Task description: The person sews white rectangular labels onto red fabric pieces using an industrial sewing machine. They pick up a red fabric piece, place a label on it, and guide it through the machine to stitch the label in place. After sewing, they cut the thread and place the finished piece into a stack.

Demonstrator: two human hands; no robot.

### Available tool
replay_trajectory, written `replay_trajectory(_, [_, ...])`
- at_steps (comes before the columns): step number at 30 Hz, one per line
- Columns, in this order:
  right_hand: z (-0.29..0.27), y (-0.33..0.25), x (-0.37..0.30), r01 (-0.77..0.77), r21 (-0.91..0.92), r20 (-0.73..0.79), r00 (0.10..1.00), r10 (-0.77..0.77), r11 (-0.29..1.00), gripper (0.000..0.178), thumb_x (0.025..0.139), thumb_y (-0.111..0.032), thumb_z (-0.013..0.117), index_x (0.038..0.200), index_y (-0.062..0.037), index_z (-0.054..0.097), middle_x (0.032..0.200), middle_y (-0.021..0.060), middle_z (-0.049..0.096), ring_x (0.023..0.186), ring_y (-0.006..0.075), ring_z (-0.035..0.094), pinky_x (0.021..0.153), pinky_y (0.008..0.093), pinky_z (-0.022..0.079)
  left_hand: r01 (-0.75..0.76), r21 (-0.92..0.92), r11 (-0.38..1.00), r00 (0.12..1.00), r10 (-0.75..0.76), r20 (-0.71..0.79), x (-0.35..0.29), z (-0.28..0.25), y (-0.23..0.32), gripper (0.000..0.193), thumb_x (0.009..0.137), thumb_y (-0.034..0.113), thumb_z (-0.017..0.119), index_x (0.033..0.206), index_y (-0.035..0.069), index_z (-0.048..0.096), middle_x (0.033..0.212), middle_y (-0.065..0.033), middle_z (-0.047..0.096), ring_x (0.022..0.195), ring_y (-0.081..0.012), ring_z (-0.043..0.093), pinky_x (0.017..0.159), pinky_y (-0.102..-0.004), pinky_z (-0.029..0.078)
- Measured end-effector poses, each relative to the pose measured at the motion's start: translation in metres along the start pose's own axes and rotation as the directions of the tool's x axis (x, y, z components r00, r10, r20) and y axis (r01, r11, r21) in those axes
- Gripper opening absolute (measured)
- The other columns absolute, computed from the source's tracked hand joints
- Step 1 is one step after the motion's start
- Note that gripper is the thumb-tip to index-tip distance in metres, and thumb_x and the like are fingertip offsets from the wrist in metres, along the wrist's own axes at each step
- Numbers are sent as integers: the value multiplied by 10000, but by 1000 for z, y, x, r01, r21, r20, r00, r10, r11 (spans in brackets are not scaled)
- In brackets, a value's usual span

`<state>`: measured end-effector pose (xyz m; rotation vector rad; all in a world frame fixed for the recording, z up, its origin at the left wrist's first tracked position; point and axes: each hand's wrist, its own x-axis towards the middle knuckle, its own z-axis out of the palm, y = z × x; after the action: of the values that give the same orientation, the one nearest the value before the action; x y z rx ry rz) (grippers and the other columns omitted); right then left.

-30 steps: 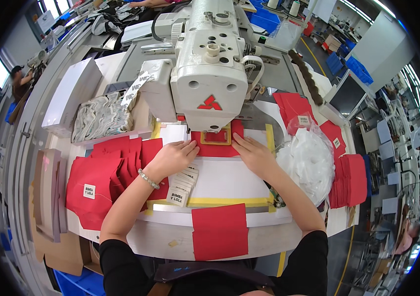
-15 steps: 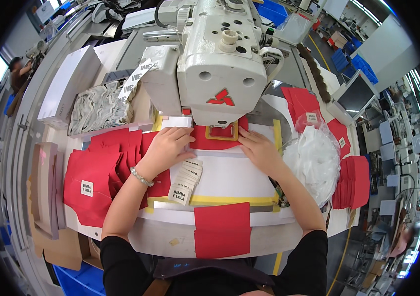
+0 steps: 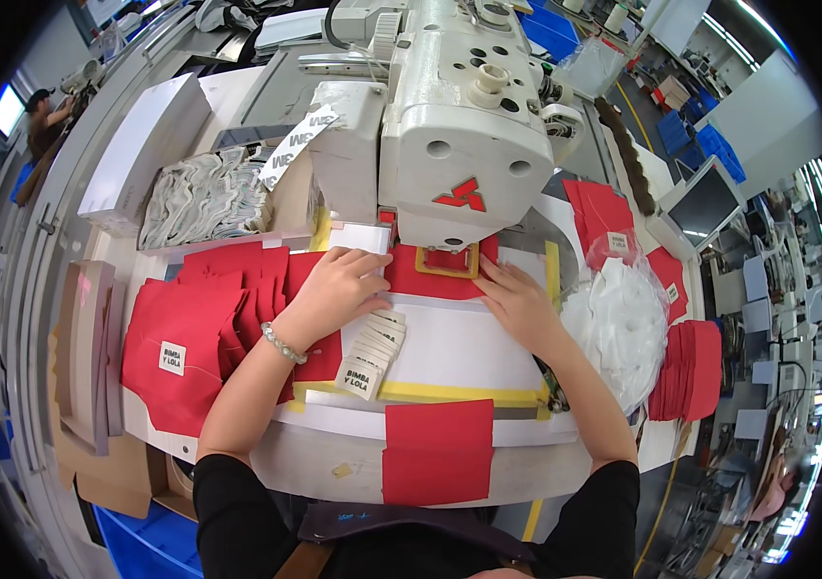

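Observation:
Under the head of the white industrial sewing machine [image 3: 469,164] lies a piece of red fabric [image 3: 411,280]. A yellow rectangular frame [image 3: 448,274] sits on that fabric, below the machine head. My left hand [image 3: 339,294] rests at the fabric's left end, fingers stretched toward the machine and thumb apart. At the right end my right hand [image 3: 519,301] lies with extended fingers, its tips touching the fabric beside the frame. A fanned row of cream printed labels [image 3: 369,359] is just below my left hand, on the white work surface [image 3: 459,352].
Stacked red pieces [image 3: 179,323] lie at left, with a box of bundled labels [image 3: 204,205] behind them. A white plastic bag [image 3: 609,328] and more red pieces [image 3: 689,372] stand at right. One red piece [image 3: 438,454] hangs over the front edge.
The whole view has shifted slightly, with the machine appearing further right. Both hands keep nearly the same places on the red fabric.

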<state>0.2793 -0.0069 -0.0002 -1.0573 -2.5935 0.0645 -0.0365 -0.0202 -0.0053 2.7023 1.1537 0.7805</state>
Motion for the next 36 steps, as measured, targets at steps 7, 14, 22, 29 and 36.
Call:
replay_trajectory(7, [0, 3, 0, 26, 17, 23, 999, -26, 1000, 313, 849, -115, 661, 1154, -50, 634, 1340, 158, 568, 1141, 348, 594, 1053, 424, 441, -16, 24, 1000, 1000, 16, -2, 0, -1, 2, 158, 761, 255, 755, 814, 112, 714, 1094, -11, 666, 1008, -176, 605, 891, -350, 455])
replay_trajectory(14, [-11, -1, -4, -29, -19, 26, 999, 29, 999, 409, 811, -233, 700, 1194, -100, 644, 1373, 135, 560, 1168, 280, 570, 1016, 487, 348, -26, 12, 1000, 1000, 26, 1, -2, 0, 1, 143, 768, 246, 747, 795, 110, 714, 1053, -7, 675, 988, -164, 615, 895, -342, 459])
replay_trajectory(22, [-21, -6, -19, -35, 1, -58, 998, 35, 999, 343, 743, -245, 745, 1067, -142, 695, 1167, 20, 653, 1051, 188, 587, 872, 409, 319, -11, 24, 1000, 998, 9, 67, 2, -4, 4, 203, 789, 244, 752, 921, 97, 704, 1141, -4, 665, 1045, -175, 601, 948, -367, 447])
replay_trajectory(29, [-13, -3, -23, 15, -25, -105, 994, -18, 1000, 240, 750, -236, 739, 957, -147, 657, 1105, -13, 660, 1033, 167, 586, 831, 400, 328, 23, 68, 997, 995, -30, 100, 2, -4, 7, 297, 795, 263, 751, 1036, 105, 678, 1226, -26, 653, 1132, -196, 583, 1004, -411, 422])
replay_trajectory(36, [-10, -1, -23, 43, -25, -101, 994, -45, 999, 243, 745, -227, 740, 950, -157, 630, 1123, -21, 649, 1025, 164, 580, 820, 391, 326, 15, 79, 997, 994, -24, 108, 4, -4, 8, 319, 791, 262, 756, 1055, 101, 674, 1216, -27, 656, 1143, -198, 579, 1014, -433, 415])
